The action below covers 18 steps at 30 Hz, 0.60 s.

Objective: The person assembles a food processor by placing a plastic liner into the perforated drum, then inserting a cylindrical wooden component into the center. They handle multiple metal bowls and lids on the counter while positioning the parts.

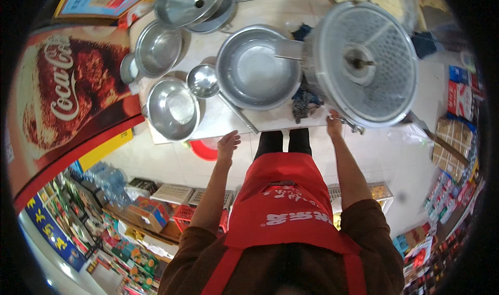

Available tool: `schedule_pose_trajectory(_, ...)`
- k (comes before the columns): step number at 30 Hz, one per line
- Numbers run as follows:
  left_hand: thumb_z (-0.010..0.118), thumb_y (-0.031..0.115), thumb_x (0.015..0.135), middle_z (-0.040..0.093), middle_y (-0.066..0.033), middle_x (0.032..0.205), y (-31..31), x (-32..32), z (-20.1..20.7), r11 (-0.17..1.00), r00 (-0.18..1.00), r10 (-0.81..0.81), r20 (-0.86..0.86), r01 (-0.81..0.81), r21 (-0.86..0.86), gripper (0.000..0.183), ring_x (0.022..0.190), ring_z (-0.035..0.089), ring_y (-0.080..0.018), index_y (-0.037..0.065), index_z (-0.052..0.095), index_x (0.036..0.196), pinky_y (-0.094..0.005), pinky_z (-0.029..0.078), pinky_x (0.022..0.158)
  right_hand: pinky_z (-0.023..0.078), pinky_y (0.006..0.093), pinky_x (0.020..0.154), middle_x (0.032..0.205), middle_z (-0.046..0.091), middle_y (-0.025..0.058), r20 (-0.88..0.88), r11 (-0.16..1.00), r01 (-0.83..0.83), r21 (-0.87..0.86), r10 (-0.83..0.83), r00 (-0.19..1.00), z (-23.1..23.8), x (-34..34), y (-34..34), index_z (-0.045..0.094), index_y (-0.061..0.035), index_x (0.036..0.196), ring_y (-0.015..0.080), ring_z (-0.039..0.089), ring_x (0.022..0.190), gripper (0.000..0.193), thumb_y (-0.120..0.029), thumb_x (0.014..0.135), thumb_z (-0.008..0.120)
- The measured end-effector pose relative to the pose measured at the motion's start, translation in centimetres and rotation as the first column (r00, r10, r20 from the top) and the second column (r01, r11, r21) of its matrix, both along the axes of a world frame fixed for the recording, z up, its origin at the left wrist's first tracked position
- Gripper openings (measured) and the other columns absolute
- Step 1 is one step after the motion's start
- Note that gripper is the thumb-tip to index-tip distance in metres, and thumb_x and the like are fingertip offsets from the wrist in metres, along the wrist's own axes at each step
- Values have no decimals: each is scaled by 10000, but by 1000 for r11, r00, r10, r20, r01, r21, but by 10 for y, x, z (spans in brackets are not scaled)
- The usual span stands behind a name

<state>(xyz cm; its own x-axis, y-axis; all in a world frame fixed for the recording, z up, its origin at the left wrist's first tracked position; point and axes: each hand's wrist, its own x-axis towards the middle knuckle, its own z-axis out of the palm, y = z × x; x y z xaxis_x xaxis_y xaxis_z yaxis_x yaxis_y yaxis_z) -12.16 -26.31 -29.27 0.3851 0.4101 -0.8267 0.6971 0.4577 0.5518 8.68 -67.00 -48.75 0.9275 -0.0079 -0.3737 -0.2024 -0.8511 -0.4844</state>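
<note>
My left hand (227, 145) is open and empty at the table's near edge, fingers loosely stretched toward the handle of a metal ladle (202, 81). My right hand (334, 124) is at the edge further right, its fingers apart beside a small metal latch (355, 127); whether a fingertip touches it I cannot tell. That latch sits under the rim of a large round machine (387, 95) with a see-through, mesh-patterned top. From the machine a flat metal spout (288, 49) reaches over a wide steel basin (258, 101). A dark, wet-looking rag (306, 105) lies between basin and machine.
Steel bowls (158, 48) (173, 126) and a funnel (188, 4) crowd the table's left side. A red basin (204, 150) is on the floor below the edge. Crates (174, 193) line the floor behind me. A large printed box (67, 82) is at left.
</note>
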Motion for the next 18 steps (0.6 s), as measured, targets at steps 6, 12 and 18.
schedule_pose_trajectory(6,622,228,915,698,-41,1054,-18,-17,-42,980,991,89,-97,-105,-170,473,891,632,-139,93,546,1362,-294,463,738,504,349,785,998,664,113,258,881,-425,-205,468,845,-12,15,-55,630,-44,1077,238,632,870,219,-76,862,608)
schedule_pose_trajectory(12,684,315,899,634,-59,1239,-52,5,-91,849,914,358,-189,-403,-341,657,1125,581,-276,193,379,1468,-459,435,889,523,384,798,971,700,127,-106,979,-206,-14,203,973,37,17,-23,644,-47,1103,262,668,886,247,-120,868,626)
schedule_pose_trajectory(18,711,274,883,642,-31,1137,-45,4,-107,890,977,207,55,-165,-424,509,1098,595,-251,212,509,1346,-468,440,890,488,451,906,1076,658,224,98,960,-247,-134,261,960,54,16,-5,634,-20,1143,368,625,1026,289,-145,884,624)
